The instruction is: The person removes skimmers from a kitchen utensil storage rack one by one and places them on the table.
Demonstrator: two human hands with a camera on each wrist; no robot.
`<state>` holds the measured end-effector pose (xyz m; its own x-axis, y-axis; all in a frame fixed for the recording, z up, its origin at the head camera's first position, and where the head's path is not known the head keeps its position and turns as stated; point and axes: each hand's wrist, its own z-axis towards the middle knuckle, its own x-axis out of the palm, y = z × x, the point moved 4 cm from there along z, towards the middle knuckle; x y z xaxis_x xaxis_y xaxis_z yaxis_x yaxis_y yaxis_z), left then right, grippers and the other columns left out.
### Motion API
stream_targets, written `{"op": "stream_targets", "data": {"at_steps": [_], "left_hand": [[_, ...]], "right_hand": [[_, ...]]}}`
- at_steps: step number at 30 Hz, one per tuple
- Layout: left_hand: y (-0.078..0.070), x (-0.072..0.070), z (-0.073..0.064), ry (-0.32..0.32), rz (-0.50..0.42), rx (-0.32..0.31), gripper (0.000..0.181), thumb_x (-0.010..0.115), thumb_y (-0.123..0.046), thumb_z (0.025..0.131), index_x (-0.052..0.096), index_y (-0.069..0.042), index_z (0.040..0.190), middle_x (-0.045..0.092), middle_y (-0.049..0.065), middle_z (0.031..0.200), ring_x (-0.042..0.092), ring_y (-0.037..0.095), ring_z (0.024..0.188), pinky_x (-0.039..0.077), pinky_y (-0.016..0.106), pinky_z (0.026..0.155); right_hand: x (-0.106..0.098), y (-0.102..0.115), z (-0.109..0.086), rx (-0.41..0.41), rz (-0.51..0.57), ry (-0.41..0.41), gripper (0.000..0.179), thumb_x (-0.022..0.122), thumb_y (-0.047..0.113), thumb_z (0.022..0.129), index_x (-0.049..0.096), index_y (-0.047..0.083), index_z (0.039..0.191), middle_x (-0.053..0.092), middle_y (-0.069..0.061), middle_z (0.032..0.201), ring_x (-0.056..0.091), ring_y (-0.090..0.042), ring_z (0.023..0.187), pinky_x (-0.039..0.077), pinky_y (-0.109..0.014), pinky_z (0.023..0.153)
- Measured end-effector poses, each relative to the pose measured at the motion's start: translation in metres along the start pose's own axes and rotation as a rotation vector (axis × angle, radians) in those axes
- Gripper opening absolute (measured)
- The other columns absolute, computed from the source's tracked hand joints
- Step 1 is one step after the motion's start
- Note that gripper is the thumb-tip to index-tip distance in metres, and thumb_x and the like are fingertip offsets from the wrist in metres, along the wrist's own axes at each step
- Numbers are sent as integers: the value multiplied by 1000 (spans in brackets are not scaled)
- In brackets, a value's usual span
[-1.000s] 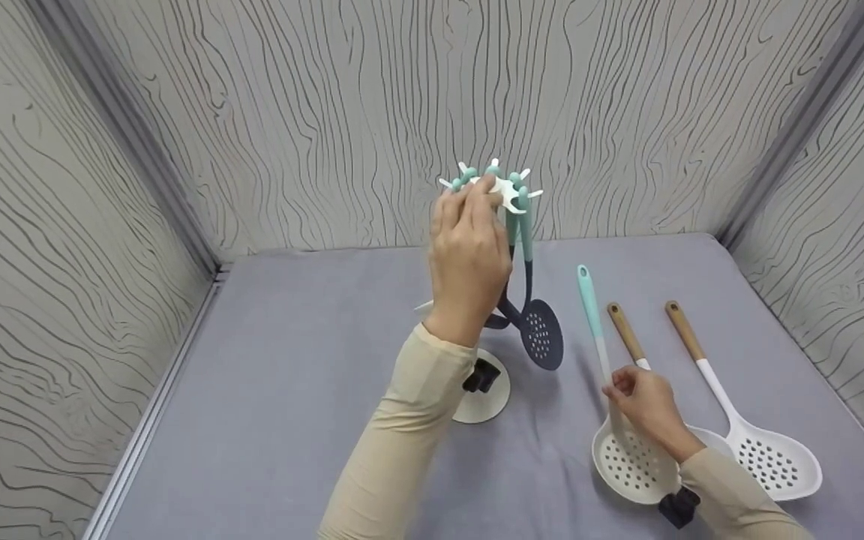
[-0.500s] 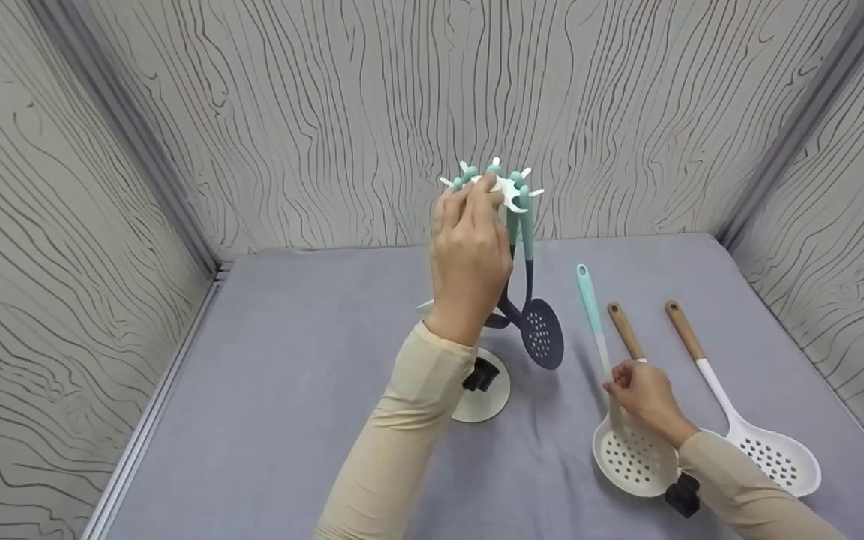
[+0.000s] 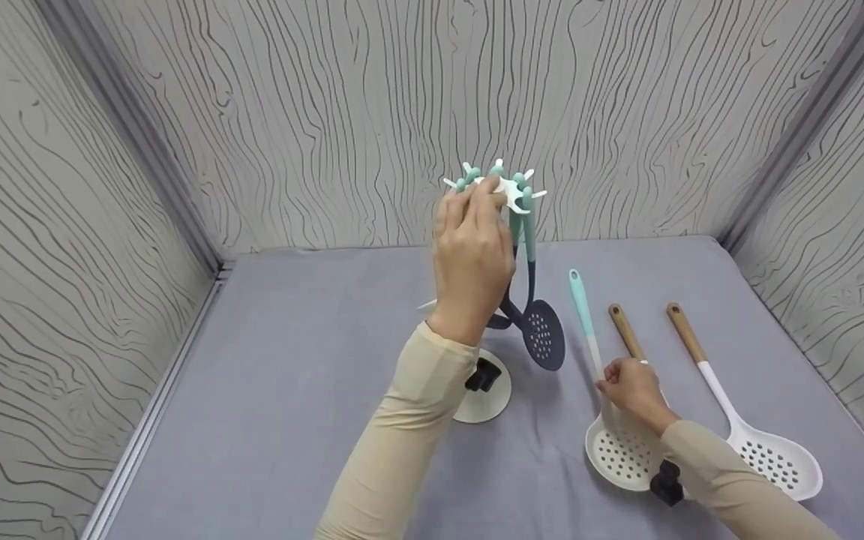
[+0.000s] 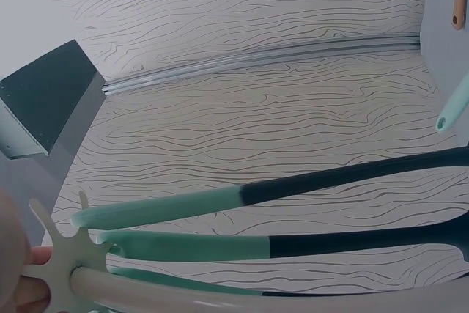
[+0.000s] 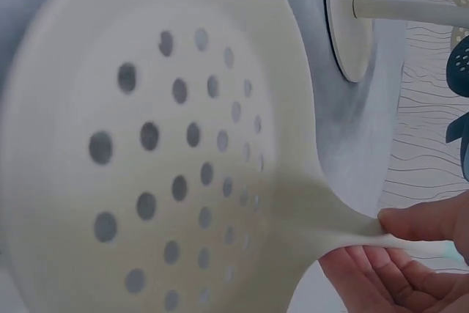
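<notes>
My left hand (image 3: 472, 255) grips the spiked top (image 3: 511, 193) of a white utensil stand, whose round base (image 3: 493, 401) shows below the sleeve. Mint-handled utensils hang around it, among them a dark skimmer (image 3: 543, 335). In the left wrist view, fingers show behind the stand's top (image 4: 69, 262), beside the hanging mint handles (image 4: 168, 210). At the right, my right hand (image 3: 633, 391) pinches the neck of a white skimmer (image 3: 619, 454) with a mint handle. The right wrist view shows the thumb on the neck and fingers beneath, the perforated bowl (image 5: 183, 203) large in front.
Right of the held skimmer lie a wooden-handled utensil (image 3: 625, 330), its head hidden by my right arm, and a white slotted turner (image 3: 777, 461) with a wooden handle. Grey cloth (image 3: 274, 390) covers the table. Wood-patterned panels (image 3: 372, 112) enclose the back and sides.
My right hand and the mint-handled white skimmer have shifted slightly left. My left hand keeps its grip on the top of the stand.
</notes>
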<state>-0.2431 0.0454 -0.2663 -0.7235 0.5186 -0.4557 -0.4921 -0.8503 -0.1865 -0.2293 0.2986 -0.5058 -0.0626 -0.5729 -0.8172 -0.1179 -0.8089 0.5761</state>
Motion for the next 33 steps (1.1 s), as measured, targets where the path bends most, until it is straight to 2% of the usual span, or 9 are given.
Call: {"op": "stream_targets", "data": {"at_steps": [7, 12, 15, 24, 29, 33], "left_hand": [[2, -1, 1, 16, -9, -15, 21, 43, -11, 98, 61, -9, 108, 66, 2, 127, 57, 21, 121, 38, 35, 116], [1, 0, 0, 8, -18, -7, 20, 44, -9, 97, 61, -9, 107, 66, 2, 126, 58, 21, 119, 38, 35, 115], [0, 0, 0, 4, -26, -5, 20, 44, -9, 97, 62, -8, 107, 66, 3, 126, 58, 21, 119, 38, 35, 115], [0, 0, 0, -6, -29, -1, 19, 44, -9, 97, 61, -8, 107, 66, 3, 126, 58, 21, 119, 39, 36, 115], [0, 2, -3, -3, -29, -6, 19, 45, -9, 96, 61, -8, 107, 66, 3, 125, 59, 22, 119, 39, 35, 115], [1, 2, -2, 2, -37, -14, 20, 44, -9, 97, 61, -8, 107, 66, 3, 125, 58, 21, 119, 38, 35, 116]], "right_hand": [[1, 1, 11, 33, 5, 54, 12, 66, 1, 80, 59, -3, 71, 55, -4, 62, 50, -11, 57, 40, -19, 50], [3, -3, 13, 83, -11, 94, 24, 63, 1, 80, 51, 7, 60, 49, 4, 52, 47, -6, 47, 37, -17, 46], [7, -7, 13, 99, -37, 113, 26, 62, 1, 80, 49, 9, 58, 47, 5, 49, 46, -6, 45, 36, -16, 45], [17, -18, 14, 176, -67, 181, 10, 60, 2, 81, 59, -3, 72, 50, 0, 57, 48, -8, 50, 37, -15, 42], [22, -23, 14, 192, -59, 192, 14, 58, 1, 80, 58, 1, 66, 46, 3, 52, 45, -7, 46, 35, -14, 40], [23, -22, 15, 200, -74, 198, 13, 58, 1, 80, 58, -1, 67, 46, 2, 51, 44, -8, 45, 35, -14, 40]]}}
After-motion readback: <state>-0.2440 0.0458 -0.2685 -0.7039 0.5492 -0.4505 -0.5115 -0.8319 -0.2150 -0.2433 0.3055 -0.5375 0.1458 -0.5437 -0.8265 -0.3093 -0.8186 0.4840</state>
